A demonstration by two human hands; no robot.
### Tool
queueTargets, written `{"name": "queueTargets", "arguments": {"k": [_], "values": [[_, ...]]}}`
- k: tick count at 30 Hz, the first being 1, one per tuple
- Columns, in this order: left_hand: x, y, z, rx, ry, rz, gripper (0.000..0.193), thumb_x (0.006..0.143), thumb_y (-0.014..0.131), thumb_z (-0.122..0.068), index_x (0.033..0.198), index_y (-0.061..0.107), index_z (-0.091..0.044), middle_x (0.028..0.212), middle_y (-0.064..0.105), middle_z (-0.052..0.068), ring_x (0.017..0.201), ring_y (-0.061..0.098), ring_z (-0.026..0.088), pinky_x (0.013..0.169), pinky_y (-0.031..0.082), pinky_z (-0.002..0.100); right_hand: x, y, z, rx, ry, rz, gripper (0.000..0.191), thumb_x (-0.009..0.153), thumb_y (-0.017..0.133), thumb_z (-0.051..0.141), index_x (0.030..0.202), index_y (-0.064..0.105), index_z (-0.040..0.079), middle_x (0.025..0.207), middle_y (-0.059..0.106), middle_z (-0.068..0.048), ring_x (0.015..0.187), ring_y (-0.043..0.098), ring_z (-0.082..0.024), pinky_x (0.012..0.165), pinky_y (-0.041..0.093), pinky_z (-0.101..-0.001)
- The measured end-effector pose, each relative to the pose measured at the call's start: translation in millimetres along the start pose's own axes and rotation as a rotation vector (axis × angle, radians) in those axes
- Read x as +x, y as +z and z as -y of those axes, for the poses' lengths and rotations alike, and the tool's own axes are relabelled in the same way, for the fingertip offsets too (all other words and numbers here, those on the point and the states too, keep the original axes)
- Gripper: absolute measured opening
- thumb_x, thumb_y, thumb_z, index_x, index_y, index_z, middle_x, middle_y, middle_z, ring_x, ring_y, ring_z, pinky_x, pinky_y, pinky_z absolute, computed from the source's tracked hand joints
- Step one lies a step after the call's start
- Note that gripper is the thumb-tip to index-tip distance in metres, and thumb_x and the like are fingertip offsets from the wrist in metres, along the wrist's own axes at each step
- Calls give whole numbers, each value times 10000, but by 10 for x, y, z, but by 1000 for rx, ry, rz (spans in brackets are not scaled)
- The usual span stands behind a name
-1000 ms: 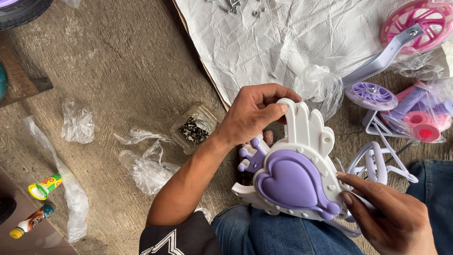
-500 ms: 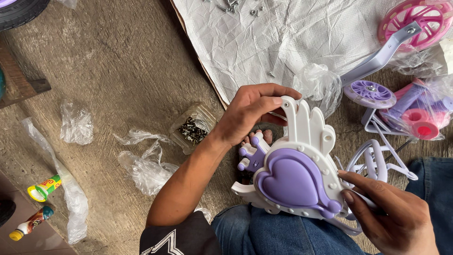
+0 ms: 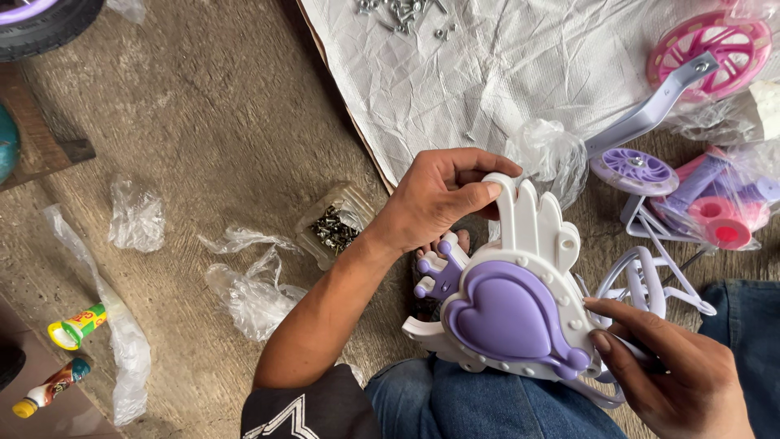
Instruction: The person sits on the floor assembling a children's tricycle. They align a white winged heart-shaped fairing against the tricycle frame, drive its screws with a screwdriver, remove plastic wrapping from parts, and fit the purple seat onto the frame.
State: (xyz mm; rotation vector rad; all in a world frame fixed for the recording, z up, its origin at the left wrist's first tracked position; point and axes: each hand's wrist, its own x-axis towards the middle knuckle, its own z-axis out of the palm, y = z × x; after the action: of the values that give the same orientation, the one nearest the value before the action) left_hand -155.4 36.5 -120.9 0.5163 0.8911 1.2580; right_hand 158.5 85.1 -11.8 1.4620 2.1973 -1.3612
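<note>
Left hand (image 3: 439,199) fingers clamped on white heart-fronted plastic panel (image 3: 520,309) (purple heart), right hand (image 3: 674,374) fingers gripping its lower edge, clear screw packet (image 3: 331,228) nearby

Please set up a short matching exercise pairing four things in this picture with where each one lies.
Things:
1. white and purple heart panel
2. pink wheel
3. loose screws
4. two small bottles

Places:
A. top right corner
B. lower left, on the floor
C. between the left hand and right hand
D. top edge of the white sheet

Pairs: 1-C, 2-A, 3-D, 4-B
</note>
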Motion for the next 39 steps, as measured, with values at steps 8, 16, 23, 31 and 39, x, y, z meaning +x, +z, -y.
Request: {"name": "queueTargets", "arguments": {"k": [8, 16, 23, 31, 39], "values": [[116, -99, -44, 36, -71, 33, 386, 1004, 662, -161, 1300, 661, 87, 1064, 766, 163, 948, 763, 177, 895, 658, 325, 47, 28, 37, -33, 3, -29, 426, 836, 765, 161, 1259, 740, 118, 735, 734, -68, 666, 732, -127, 575, 569, -284], [184, -211, -43, 93, -80, 51, 375, 978, 652, -170, 1263, 681, 72, 1015, 773, 176, 884, 786, 196, 841, 682, 336, 90, 79, 64, -37, 79, -31, 437, 846, 765, 154, 1281, 740, 126, 728, 737, -76, 675, 740, -129, 601, 562, -290], [176, -308, -1, 93, -61, 58, 400, 979, 670, -212, 1265, 679, 68, 1026, 770, 180, 881, 788, 195, 830, 688, 337, 123, 121, 95, -69, 7, -41, 441, 866, 747, 157, 1306, 725, 138, 722, 733, -62, 653, 731, -115, 566, 581, -269], [211, -362, 71, 61, -80, 30, 415, 980, 683, -227, 1269, 678, 70, 1041, 770, 176, 912, 791, 203, 843, 689, 337, 179, 169, 168, -118, 56, -23, 455, 880, 737, 146, 1334, 716, 154, 732, 730, -66, 622, 718, -117, 566, 557, -278], [342, -628, 222, 83, -114, 104, 418, 978, 686, -259, 1281, 679, 29, 1086, 769, 173, 940, 786, 208, 852, 686, 342, 306, 149, 359, -95, 78, 21, 467, 898, 720, 128, 1365, 696, 147, 777, 743, -64, 641, 738, -89, 535, 558, -281]]}}
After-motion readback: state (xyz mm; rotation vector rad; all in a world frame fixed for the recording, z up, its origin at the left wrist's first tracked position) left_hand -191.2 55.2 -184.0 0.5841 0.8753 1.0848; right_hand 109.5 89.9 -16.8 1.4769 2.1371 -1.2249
